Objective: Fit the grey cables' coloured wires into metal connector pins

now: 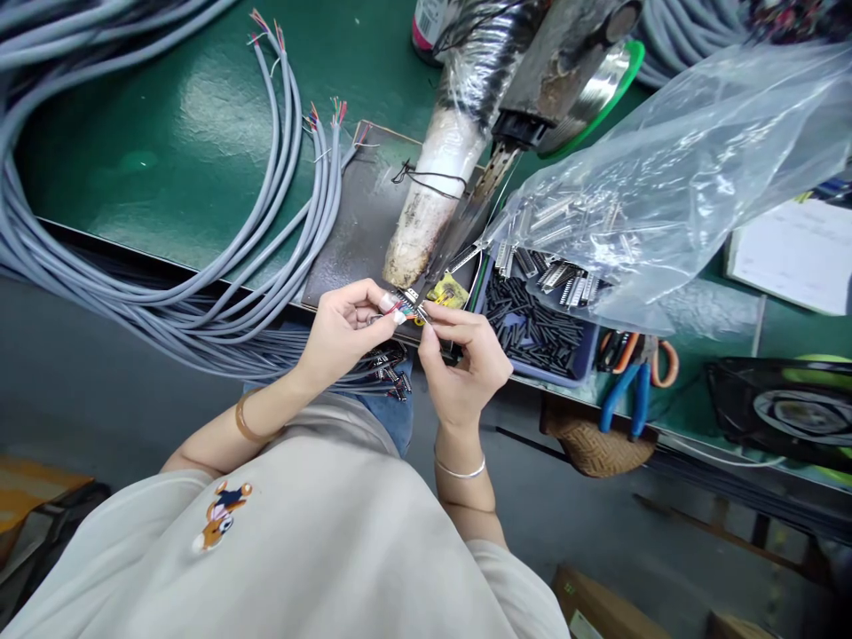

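At frame centre, the left hand's grip [350, 330] pinches thin, multicoloured wires [406, 308]. The right hand's grip [464, 359] I cannot tell.

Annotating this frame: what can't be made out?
Head view, throughout:
Coloured wires at left hand: individual joints, too small.
Right hand: what it pinches, too small.
Spool: partly hidden by grey-handled tool.
Bottle: cut off by top edge.
Grey cables: cut off by left edge.

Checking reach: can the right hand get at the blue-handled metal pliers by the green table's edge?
Probably yes: the right hand is busy at thin coloured wires, but the pliers lie to its right, handles uncovered.
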Available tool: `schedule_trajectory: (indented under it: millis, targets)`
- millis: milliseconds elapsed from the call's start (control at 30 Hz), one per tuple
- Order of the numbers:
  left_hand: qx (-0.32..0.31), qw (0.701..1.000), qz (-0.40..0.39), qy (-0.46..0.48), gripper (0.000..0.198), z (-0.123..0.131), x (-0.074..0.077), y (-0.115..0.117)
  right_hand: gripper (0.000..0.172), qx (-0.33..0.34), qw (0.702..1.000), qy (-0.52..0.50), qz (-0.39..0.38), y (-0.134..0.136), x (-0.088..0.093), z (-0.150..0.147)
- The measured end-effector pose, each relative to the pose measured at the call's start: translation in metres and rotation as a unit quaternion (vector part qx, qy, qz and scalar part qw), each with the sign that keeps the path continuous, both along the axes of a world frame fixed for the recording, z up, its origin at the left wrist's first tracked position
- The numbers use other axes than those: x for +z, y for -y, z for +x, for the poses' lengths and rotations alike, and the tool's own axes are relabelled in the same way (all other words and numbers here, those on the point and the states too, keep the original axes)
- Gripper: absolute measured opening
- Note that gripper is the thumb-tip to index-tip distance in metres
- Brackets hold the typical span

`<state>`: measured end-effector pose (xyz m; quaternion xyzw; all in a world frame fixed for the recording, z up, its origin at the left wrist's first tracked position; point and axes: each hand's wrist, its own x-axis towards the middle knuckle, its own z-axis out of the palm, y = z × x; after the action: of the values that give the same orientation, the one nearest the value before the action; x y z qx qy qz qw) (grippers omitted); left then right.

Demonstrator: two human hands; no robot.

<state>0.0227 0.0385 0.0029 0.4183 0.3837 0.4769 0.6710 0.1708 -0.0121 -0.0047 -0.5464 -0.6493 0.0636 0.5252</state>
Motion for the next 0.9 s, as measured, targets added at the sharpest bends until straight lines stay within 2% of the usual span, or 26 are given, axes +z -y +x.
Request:
schedule_trajectory:
  millis: [167, 300, 600, 900]
  targets:
    - [0.000, 1.000, -0.016, -0.005, 0.027, -0.0004, 0.0008, -0.0006, 0.017, 0.000, 1.000, 0.013, 0.006, 0.0007, -0.0021, 0.0004]
    - [-0.017, 0.999, -0.031, -0.007, 0.027, -0.0018, 0.0025, 0.0008, 0.016, 0.011, 1.000, -0.020, -0.010, 0.0012, -0.0025, 0.0012]
    - [0.016, 0.996, 0.045, -0.078, 0.014, -0.0001, 0.0033, 0.0070, 0.018, 0.001, 0.999, 0.039, 0.008, 0.0019, -0.0012, 0.0014]
    - [0.040, 0.992, 0.065, -0.101, 0.015, 0.0022, 0.0072, 0.0044, 0.015, -0.016, 0.999, 0.043, 0.016, -0.0022, 0.0002, -0.0013]
